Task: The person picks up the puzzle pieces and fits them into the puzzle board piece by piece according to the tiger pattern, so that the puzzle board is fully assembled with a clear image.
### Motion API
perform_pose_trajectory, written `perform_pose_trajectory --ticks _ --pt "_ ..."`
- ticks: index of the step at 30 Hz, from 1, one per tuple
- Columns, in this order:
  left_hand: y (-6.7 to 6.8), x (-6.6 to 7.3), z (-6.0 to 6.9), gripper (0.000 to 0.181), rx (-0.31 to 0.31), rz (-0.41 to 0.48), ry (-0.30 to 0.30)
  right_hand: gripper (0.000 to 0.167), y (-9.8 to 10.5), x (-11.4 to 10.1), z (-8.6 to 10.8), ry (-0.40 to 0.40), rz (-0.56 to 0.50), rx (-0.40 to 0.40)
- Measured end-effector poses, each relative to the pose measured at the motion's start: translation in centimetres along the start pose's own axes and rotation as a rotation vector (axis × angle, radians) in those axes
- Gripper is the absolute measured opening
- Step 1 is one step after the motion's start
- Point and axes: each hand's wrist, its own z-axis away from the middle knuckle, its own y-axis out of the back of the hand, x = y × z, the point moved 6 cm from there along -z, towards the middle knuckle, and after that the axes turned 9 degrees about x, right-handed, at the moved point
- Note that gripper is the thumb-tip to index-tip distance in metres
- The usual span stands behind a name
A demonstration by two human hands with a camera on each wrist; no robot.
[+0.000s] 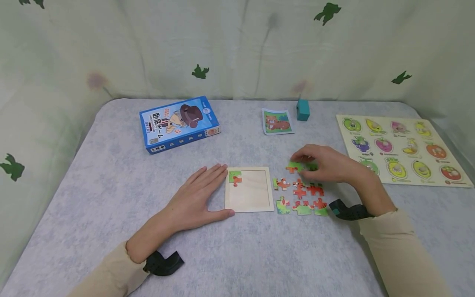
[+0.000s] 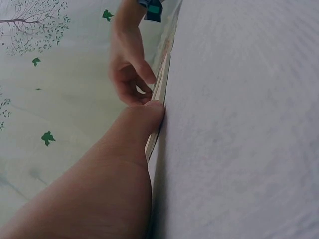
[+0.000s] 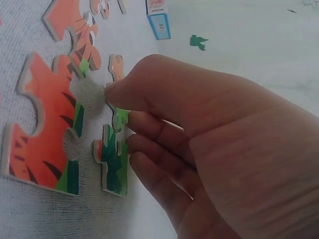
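Note:
A square wooden puzzle tray (image 1: pixel 249 209) lies on the table, with one green and orange puzzle piece (image 1: pixel 235 177) in its upper left corner. My left hand (image 1: pixel 198 200) lies with straight fingers along the tray's left side; its thumb (image 2: pixel 152 112) touches the edge. To the right of the tray, my right hand (image 1: pixel 326 163) pinches a green and orange piece (image 3: pixel 119 117) between thumb and fingers at the table surface. Beside it sits a dark green piece (image 3: pixel 115 169), partly under the hand in the head view. Several loose orange tiger-striped pieces (image 1: pixel 299 189) lie below.
A blue game box (image 1: pixel 179 123) lies at the back left. Behind the tray are a small bear picture card (image 1: pixel 277 122) and a teal block (image 1: pixel 302 110). On the right lies a fruit puzzle board (image 1: pixel 404 150), close to my right forearm.

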Motion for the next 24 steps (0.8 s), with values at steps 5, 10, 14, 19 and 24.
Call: perform_pose_trajectory --ticks 5,10,14,19,24 --pt "0.0 0.01 0.01 0.105 -0.001 -0.003 0.002 0.036 -0.23 0.14 -0.09 0.012 0.008 0.006" --pt "0.03 0.07 -0.02 0.104 -0.007 -0.002 0.002 0.036 -0.33 0.22 -0.1 -0.004 0.01 0.002" --pt "0.01 0.03 -0.03 0.104 -0.007 -0.005 0.0 0.036 -0.28 0.21 -0.11 -0.018 0.014 0.001" --pt "0.03 0.04 -0.07 0.105 -0.005 -0.001 0.0 0.036 -0.21 0.14 -0.06 -0.017 0.024 0.001" --pt "-0.04 -0.02 -0.07 0.105 -0.009 0.0 0.004 0.036 -0.21 0.2 -0.12 -0.021 0.028 -0.001"
